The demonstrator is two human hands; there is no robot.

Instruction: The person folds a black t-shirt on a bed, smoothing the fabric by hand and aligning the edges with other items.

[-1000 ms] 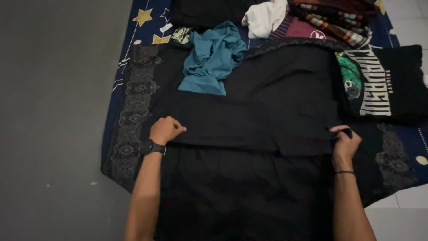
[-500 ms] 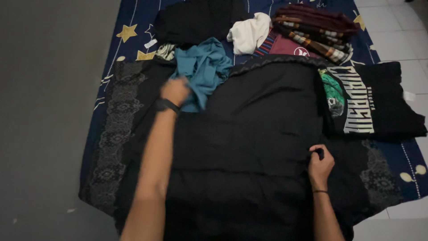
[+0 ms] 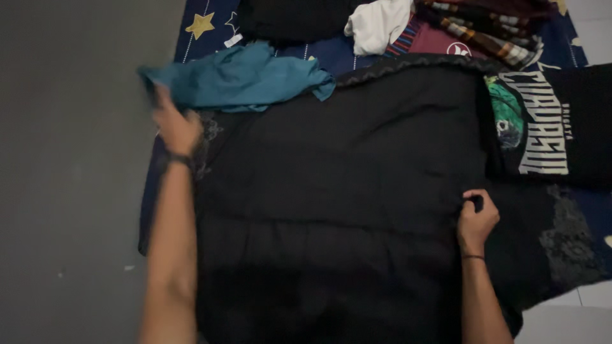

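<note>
Head view: left hand [image 3: 175, 127] fingers clamp teal garment [image 3: 239, 78], right hand [image 3: 477, 220] fingers pinch black cloth [image 3: 344, 178] edge

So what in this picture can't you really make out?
- Left hand: motion-blurred in the head view, so its grip on the teal garment is unclear.
- Right hand: fingers curl into the black cloth; what they pinch is hidden.
- Dim light hides the black cloth's folds and shape.
- Printed black shirt: cut off by the right edge.
- Pile of striped clothes: cut off by the top edge.
</note>
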